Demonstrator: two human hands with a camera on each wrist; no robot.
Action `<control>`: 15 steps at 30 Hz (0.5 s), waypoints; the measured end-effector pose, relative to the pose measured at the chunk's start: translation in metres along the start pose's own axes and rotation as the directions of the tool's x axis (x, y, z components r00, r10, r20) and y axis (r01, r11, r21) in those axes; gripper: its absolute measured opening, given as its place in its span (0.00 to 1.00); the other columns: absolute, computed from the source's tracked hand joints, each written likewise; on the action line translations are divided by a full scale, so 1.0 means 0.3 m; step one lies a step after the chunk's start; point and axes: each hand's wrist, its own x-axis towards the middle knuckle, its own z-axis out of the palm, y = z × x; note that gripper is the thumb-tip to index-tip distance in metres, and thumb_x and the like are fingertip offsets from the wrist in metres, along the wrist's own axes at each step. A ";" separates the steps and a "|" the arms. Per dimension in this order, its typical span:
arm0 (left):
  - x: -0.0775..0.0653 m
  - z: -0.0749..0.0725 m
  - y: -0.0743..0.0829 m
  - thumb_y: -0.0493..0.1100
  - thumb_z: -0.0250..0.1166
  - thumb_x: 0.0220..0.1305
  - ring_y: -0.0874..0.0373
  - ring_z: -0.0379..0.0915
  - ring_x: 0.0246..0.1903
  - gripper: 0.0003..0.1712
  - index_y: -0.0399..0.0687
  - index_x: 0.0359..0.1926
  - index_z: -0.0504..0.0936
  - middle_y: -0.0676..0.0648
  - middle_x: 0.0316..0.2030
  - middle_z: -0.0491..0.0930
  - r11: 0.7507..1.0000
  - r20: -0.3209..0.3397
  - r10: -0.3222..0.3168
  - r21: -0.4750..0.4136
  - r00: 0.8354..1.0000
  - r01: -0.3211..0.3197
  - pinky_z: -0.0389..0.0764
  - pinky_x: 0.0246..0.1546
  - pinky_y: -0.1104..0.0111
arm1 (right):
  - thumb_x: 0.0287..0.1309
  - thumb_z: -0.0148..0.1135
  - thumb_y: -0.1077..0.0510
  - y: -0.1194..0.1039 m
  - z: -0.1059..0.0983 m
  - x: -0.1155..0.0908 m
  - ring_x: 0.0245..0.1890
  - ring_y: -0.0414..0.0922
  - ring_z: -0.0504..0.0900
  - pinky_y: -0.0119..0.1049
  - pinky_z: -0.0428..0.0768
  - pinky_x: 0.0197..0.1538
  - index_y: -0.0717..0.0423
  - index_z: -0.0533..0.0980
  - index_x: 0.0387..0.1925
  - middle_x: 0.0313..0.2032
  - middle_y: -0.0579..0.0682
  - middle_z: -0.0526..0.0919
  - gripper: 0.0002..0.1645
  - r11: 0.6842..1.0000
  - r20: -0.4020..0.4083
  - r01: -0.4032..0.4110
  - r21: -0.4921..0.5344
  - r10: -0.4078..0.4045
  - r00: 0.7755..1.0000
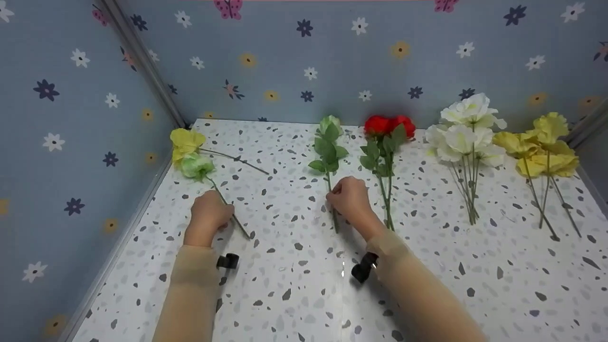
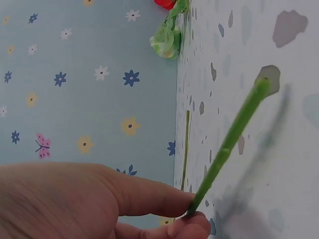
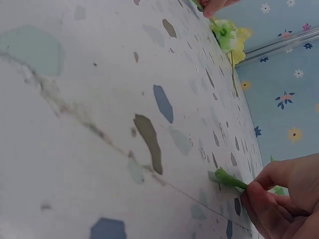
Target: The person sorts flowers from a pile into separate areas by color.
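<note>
At the left, my left hand (image 1: pixel 209 216) pinches the stem of a light green flower (image 1: pixel 197 165). In the left wrist view, the green stem (image 2: pixel 230 142) runs out past thumb and finger, its cut end close over the tabletop. That flower's head overlaps a yellow flower (image 1: pixel 187 140) lying by the left wall. Near the middle, my right hand (image 1: pixel 352 198) pinches the lower stem of a pale green rose (image 1: pixel 330 125) with dark leaves. The stem's end (image 3: pixel 229 179) shows beyond the fingertips in the right wrist view. Red roses (image 1: pixel 379 126) lie just right of it.
Farther right lie a bunch of white flowers (image 1: pixel 461 140) and several yellow flowers (image 1: pixel 546 161), their stems toward me. Patterned blue panels (image 1: pixel 304 61) close off the back and sides of the speckled white table (image 1: pixel 285 285). A black camera mount sits at each wrist.
</note>
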 end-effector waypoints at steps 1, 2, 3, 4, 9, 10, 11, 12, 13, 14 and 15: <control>-0.001 -0.001 0.001 0.39 0.55 0.64 0.55 0.72 0.12 0.11 0.37 0.26 0.77 0.47 0.12 0.74 1.000 0.005 -0.005 -0.013 1.000 0.005 0.73 0.19 0.66 | 0.58 0.66 0.62 0.000 0.000 0.001 0.16 0.43 0.79 0.36 0.78 0.25 0.57 0.84 0.24 0.18 0.49 0.82 0.08 1.000 0.001 0.000 -0.004 0.000 1.000; -0.002 -0.002 0.003 0.40 0.55 0.65 0.55 0.72 0.13 0.12 0.36 0.29 0.77 0.47 0.12 0.75 1.000 0.011 -0.011 -0.026 1.000 0.011 0.73 0.20 0.65 | 0.58 0.65 0.62 0.001 -0.001 0.001 0.16 0.43 0.79 0.37 0.79 0.25 0.58 0.85 0.25 0.19 0.49 0.83 0.08 1.000 0.002 0.003 -0.007 -0.003 1.000; -0.004 -0.003 0.004 0.41 0.55 0.66 0.55 0.73 0.13 0.12 0.35 0.31 0.78 0.47 0.12 0.76 0.999 0.018 -0.018 -0.038 1.000 0.018 0.74 0.21 0.65 | 0.58 0.65 0.62 0.001 -0.002 0.000 0.16 0.43 0.79 0.37 0.79 0.25 0.58 0.85 0.25 0.19 0.49 0.83 0.08 1.000 0.006 0.008 -0.010 -0.008 1.000; -0.005 -0.004 0.007 0.41 0.55 0.66 0.55 0.74 0.13 0.12 0.35 0.33 0.78 0.47 0.13 0.77 0.998 0.025 -0.023 -0.050 0.999 0.024 0.74 0.22 0.65 | 0.59 0.65 0.62 0.002 -0.004 -0.001 0.16 0.43 0.80 0.37 0.80 0.26 0.58 0.85 0.26 0.20 0.49 0.83 0.08 1.000 0.009 0.014 -0.013 -0.014 1.000; -0.007 -0.008 0.024 0.44 0.56 0.68 0.52 0.76 0.17 0.16 0.35 0.32 0.80 0.45 0.16 0.80 0.994 0.059 -0.032 -0.099 0.998 0.037 0.76 0.24 0.64 | 0.62 0.67 0.58 0.011 -0.032 -0.025 0.17 0.43 0.81 0.38 0.82 0.25 0.58 0.85 0.29 0.22 0.49 0.84 0.08 1.000 0.039 0.019 0.015 -0.020 0.999; -0.007 -0.008 0.030 0.45 0.56 0.69 0.52 0.76 0.18 0.17 0.36 0.30 0.81 0.45 0.16 0.80 0.993 0.065 -0.031 -0.108 0.997 0.038 0.75 0.24 0.64 | 0.62 0.68 0.57 0.013 -0.041 -0.032 0.18 0.43 0.82 0.39 0.82 0.25 0.57 0.85 0.29 0.22 0.49 0.84 0.08 1.000 0.042 0.015 0.019 -0.016 0.999; -0.008 -0.008 0.036 0.46 0.57 0.69 0.52 0.76 0.18 0.18 0.36 0.28 0.81 0.46 0.17 0.81 0.992 0.070 -0.033 -0.119 0.997 0.041 0.75 0.24 0.64 | 0.62 0.68 0.56 0.016 -0.052 -0.039 0.19 0.43 0.82 0.38 0.82 0.26 0.57 0.85 0.29 0.23 0.49 0.84 0.09 1.000 0.044 0.014 0.019 -0.014 0.999; -0.010 -0.007 0.043 0.46 0.57 0.69 0.53 0.76 0.19 0.19 0.37 0.27 0.82 0.46 0.18 0.82 0.991 0.072 -0.028 -0.129 0.997 0.037 0.74 0.24 0.64 | 0.62 0.68 0.55 0.020 -0.064 -0.045 0.20 0.43 0.82 0.38 0.82 0.26 0.57 0.85 0.30 0.24 0.49 0.84 0.09 1.000 0.041 0.013 0.018 -0.014 0.999; -0.012 -0.006 0.051 0.46 0.57 0.69 0.53 0.76 0.20 0.19 0.38 0.27 0.82 0.46 0.18 0.82 0.989 0.076 -0.025 -0.146 0.997 0.036 0.74 0.24 0.64 | 0.62 0.68 0.54 0.025 -0.076 -0.052 0.21 0.43 0.82 0.39 0.81 0.27 0.56 0.85 0.30 0.24 0.49 0.84 0.10 1.000 0.037 0.009 0.016 -0.010 0.999; -0.014 -0.005 0.060 0.46 0.57 0.69 0.52 0.77 0.20 0.19 0.39 0.26 0.83 0.46 0.19 0.83 0.986 0.082 -0.021 -0.161 0.996 0.034 0.74 0.25 0.64 | 0.62 0.68 0.54 0.031 -0.089 -0.060 0.22 0.43 0.82 0.39 0.81 0.27 0.56 0.85 0.31 0.25 0.49 0.84 0.10 1.000 0.030 0.012 0.013 -0.012 0.999; -0.017 -0.003 0.068 0.45 0.57 0.68 0.52 0.77 0.21 0.18 0.38 0.27 0.83 0.46 0.20 0.83 0.984 0.085 -0.010 -0.177 0.996 0.025 0.74 0.25 0.64 | 0.62 0.68 0.54 0.037 -0.102 -0.067 0.23 0.43 0.82 0.39 0.81 0.28 0.56 0.85 0.31 0.26 0.49 0.84 0.10 1.000 0.025 0.014 0.011 -0.015 1.000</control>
